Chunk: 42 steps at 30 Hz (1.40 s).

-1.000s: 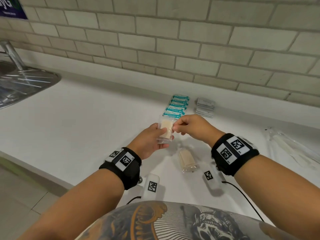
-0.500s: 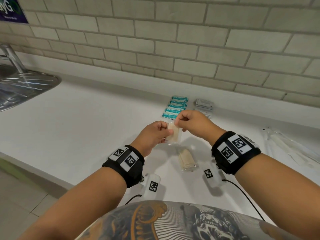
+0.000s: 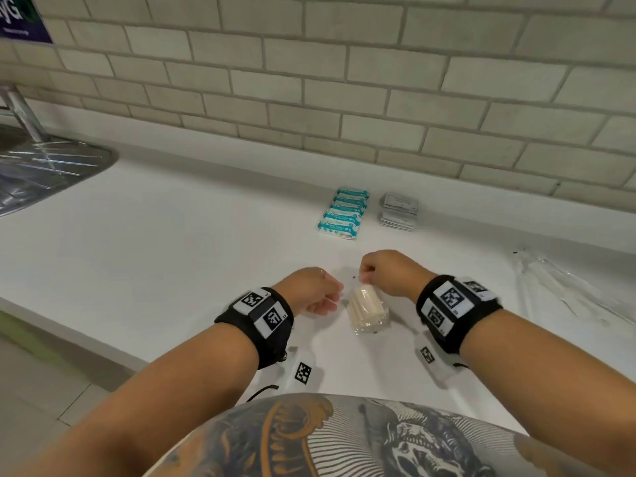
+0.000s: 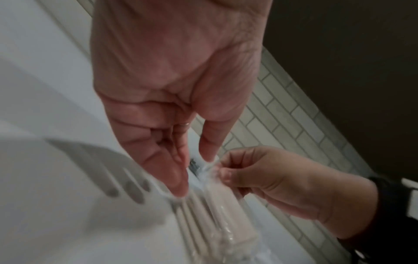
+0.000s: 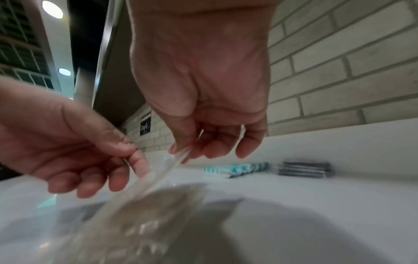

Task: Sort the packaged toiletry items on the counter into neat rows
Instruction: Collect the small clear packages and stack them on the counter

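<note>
A clear packet of beige pads (image 3: 366, 308) rests low on the white counter (image 3: 172, 256), leaning against a second packet of the same kind. My right hand (image 3: 370, 275) pinches the top edge of its wrapper between thumb and forefinger (image 5: 181, 153). My left hand (image 3: 321, 301) is just left of it with its fingers loose; its fingertips (image 4: 181, 191) touch the wrapper's edge. Further back lie a row of teal packets (image 3: 344, 213) and a stack of grey sachets (image 3: 399, 211).
Long clear-wrapped items (image 3: 568, 290) lie at the right of the counter. A steel sink drainer (image 3: 41, 173) is at the far left. Two white tagged devices (image 3: 303, 371) with cables sit near the front edge. A tiled wall backs the counter.
Both hands have come down and toward me with the packet, from mid-air near the teal row to the counter beside the other beige packet. The left hand's grip has loosened.
</note>
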### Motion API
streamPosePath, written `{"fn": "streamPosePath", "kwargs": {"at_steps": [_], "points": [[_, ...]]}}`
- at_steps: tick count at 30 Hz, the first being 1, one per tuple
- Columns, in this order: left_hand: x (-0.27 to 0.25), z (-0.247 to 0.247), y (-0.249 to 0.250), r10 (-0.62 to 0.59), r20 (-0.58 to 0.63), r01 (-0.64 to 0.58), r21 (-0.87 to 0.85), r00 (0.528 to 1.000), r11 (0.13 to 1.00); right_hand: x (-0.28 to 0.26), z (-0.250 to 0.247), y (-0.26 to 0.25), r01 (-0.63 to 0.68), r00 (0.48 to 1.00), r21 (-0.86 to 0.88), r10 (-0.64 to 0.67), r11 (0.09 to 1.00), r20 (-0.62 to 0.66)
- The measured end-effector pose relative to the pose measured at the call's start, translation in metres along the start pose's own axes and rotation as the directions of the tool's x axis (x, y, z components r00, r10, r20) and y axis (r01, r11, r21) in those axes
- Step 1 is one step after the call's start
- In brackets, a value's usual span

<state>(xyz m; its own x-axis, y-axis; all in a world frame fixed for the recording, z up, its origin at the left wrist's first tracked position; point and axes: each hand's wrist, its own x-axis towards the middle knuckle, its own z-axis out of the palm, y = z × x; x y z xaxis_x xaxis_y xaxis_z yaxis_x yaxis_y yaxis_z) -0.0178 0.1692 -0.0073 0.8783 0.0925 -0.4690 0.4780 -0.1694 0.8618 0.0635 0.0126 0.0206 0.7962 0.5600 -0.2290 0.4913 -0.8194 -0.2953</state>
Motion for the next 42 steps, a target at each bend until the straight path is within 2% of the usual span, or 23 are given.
{"fn": "streamPosePath", "kwargs": {"at_steps": [2, 4, 6, 8, 11, 16, 18, 20, 23, 24, 25, 27, 29, 31, 33, 37, 42], "points": [[0.000, 0.009, -0.003, -0.096, 0.057, 0.094, 0.033, 0.994, 0.995, -0.001, 0.009, 0.005, -0.096, 0.995, 0.012, 0.097, 0.995, -0.031], [0.003, 0.017, -0.006, -0.122, 0.102, 0.114, 0.080, 0.987, 0.990, -0.004, 0.010, 0.010, -0.213, 0.977, 0.046, 0.214, 0.976, -0.023], [0.004, 0.023, -0.007, -0.132, 0.128, 0.122, 0.088, 0.983, 0.989, -0.009, 0.012, 0.014, -0.316, 0.946, 0.106, 0.305, 0.943, 0.109], [0.008, 0.029, -0.009, -0.147, 0.121, 0.141, 0.055, 0.982, 0.988, -0.013, 0.018, 0.015, -0.428, 0.895, 0.248, 0.370, 0.869, 0.249], [0.013, 0.032, -0.009, -0.183, 0.112, 0.187, -0.018, 0.977, 0.982, -0.009, 0.029, 0.015, -0.529, 0.844, 0.415, 0.408, 0.740, 0.348], [0.014, 0.028, -0.006, -0.218, 0.156, 0.234, -0.093, 0.963, 0.968, -0.009, 0.033, 0.015, -0.580, 0.811, 0.484, 0.409, 0.655, 0.418], [0.014, 0.027, -0.007, -0.216, 0.171, 0.239, -0.129, 0.961, 0.962, -0.009, 0.034, 0.015, -0.573, 0.817, 0.499, 0.408, 0.650, 0.407], [0.016, 0.027, -0.009, -0.208, 0.171, 0.236, -0.162, 0.963, 0.958, -0.008, 0.033, 0.010, -0.526, 0.850, 0.506, 0.397, 0.684, 0.347], [0.019, 0.027, -0.010, -0.183, 0.185, 0.221, -0.214, 0.966, 0.951, -0.006, 0.029, 0.000, -0.424, 0.903, 0.455, 0.325, 0.783, 0.282], [0.022, 0.028, -0.009, -0.164, 0.177, 0.201, -0.218, 0.970, 0.955, -0.005, 0.027, -0.002, -0.367, 0.928, 0.423, 0.297, 0.828, 0.224], [0.025, 0.028, -0.008, -0.129, 0.141, 0.157, -0.209, 0.982, 0.965, -0.005, 0.024, -0.003, -0.317, 0.948, 0.403, 0.281, 0.859, 0.146], [0.035, 0.026, -0.005, -0.022, -0.023, 0.020, -0.116, 0.999, 0.993, -0.001, 0.020, 0.001, -0.210, 0.971, 0.355, 0.236, 0.911, -0.031], [0.041, 0.023, -0.002, 0.104, -0.146, -0.100, 0.031, 0.984, 0.994, 0.003, 0.018, 0.004, -0.132, 0.978, 0.170, 0.157, 0.976, -0.139], [0.043, 0.023, 0.001, 0.166, -0.128, -0.149, 0.132, 0.978, 0.980, 0.004, 0.021, 0.008, -0.096, 0.987, -0.035, 0.091, 0.995, -0.129], [0.044, 0.023, 0.003, 0.173, -0.061, -0.159, 0.195, 0.983, 0.968, 0.004, 0.027, 0.013, -0.090, 0.992, -0.110, 0.080, 0.990, -0.096], [0.045, 0.026, 0.005, 0.202, 0.020, -0.201, 0.242, 0.979, 0.949, 0.001, 0.027, 0.025, -0.124, 0.990, -0.073, 0.119, 0.990, -0.070], [0.043, 0.034, 0.000, 0.247, 0.102, -0.263, 0.187, 0.964, 0.946, -0.007, 0.031, 0.032, -0.135, 0.991, 0.052, 0.135, 0.990, 0.006]]}}
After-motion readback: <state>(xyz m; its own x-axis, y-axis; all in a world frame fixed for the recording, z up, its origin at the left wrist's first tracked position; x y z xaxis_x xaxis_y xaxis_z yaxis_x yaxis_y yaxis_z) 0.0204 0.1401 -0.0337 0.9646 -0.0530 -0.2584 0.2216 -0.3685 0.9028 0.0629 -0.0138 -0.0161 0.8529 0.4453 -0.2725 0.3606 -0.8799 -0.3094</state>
